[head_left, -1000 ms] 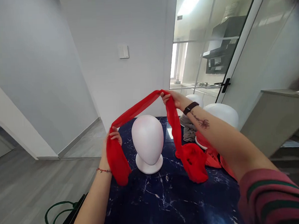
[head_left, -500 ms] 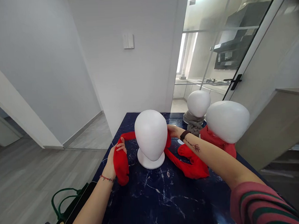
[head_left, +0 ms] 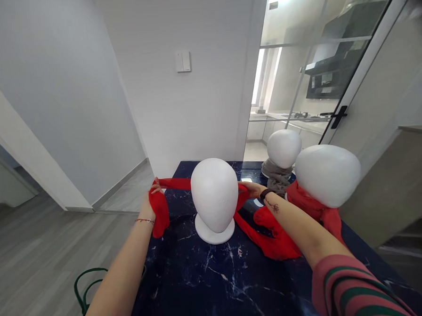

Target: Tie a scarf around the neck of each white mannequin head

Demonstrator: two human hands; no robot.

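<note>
A white foam mannequin head (head_left: 215, 195) stands upright on its round base, facing me. Behind its neck runs a bright red scarf (head_left: 177, 183), stretched out to the left and bunched on the right. My left hand (head_left: 153, 199) is closed on the scarf's left end, which hangs down from the fingers. At the right side of the head, my right hand (head_left: 251, 190) is closed on the scarf, its fingertips partly hidden by the cloth. The rest of the scarf lies in a loose heap on the table, under my right forearm.
The dark blue marbled table (head_left: 204, 290) carries two more white heads: one with a grey scarf (head_left: 277, 175) at the back, one with a red scarf (head_left: 305, 200) at right. Green bag handles (head_left: 79, 287) show at lower left. A glass door (head_left: 299, 78) stands behind.
My left hand has moved left and slightly up, pulling the scarf's left part longer and tauter. The right hand has shifted slightly right with its part of the scarf.
</note>
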